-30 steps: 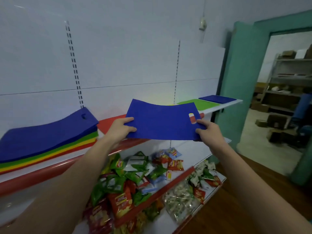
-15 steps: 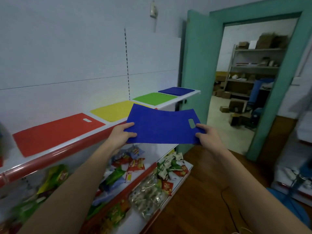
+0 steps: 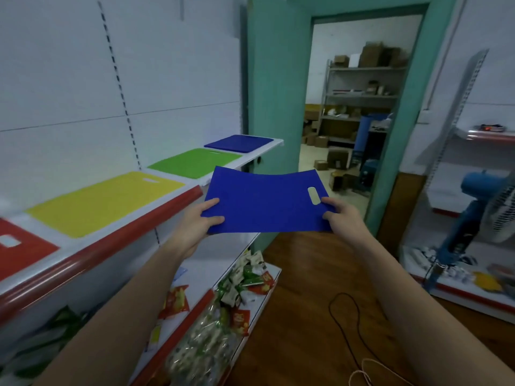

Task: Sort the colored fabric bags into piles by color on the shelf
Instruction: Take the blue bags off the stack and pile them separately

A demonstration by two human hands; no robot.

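I hold a flat blue fabric bag (image 3: 264, 201) in the air, off the front of the shelf (image 3: 117, 240). My left hand (image 3: 199, 222) pinches its left edge and my right hand (image 3: 341, 218) pinches its right edge beside the handle cutout. Laid along the shelf from left to right are a red bag (image 3: 19, 250), a yellow bag (image 3: 103, 200), a green bag (image 3: 195, 162) and a blue bag (image 3: 239, 142) at the far end. The held bag hangs in front of the green one, short of the blue one.
Snack packets (image 3: 223, 310) fill the lower shelves below my arms. A teal door frame (image 3: 398, 140) opens onto a storeroom with boxes. At the right a blue fan (image 3: 479, 213) stands on another shelf unit. A black cord (image 3: 348, 330) lies on the wooden floor.
My view and both hands have moved right along the shelf with the blue bag. The mixed stack at the left has left the view; the blue bag at the far end is nearer.
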